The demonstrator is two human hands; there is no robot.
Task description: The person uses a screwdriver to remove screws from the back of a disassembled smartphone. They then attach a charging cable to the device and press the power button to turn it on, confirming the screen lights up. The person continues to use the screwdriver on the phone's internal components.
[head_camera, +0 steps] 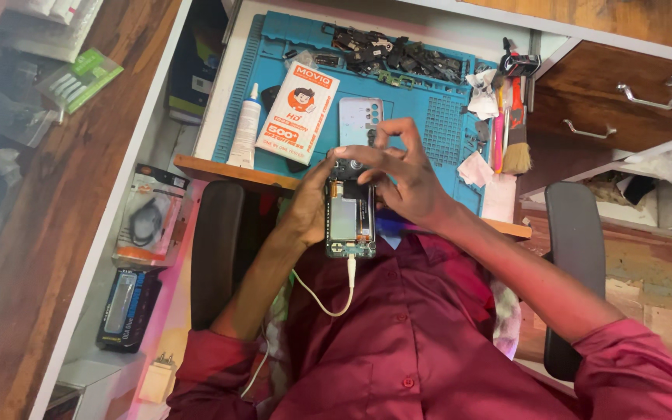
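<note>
Behind the near edge of the wooden table (231, 173), a blue silicone repair mat (429, 117) is spread. An opened smartphone with exposed internals (349, 218) is held over the lap, clasped in the left hand (310, 204), while the right hand (394, 175) is pinched at its top end. The plugged-in white cable (328, 299) could likely tug the phone loose, or small parts could be dropped.

White-and-orange flat packet (297, 113) lies on the blue mat (445, 124); white glue tube (246, 126) just left; green-white packs (79, 78) on the counter; blister packs (148, 225) below.
</note>
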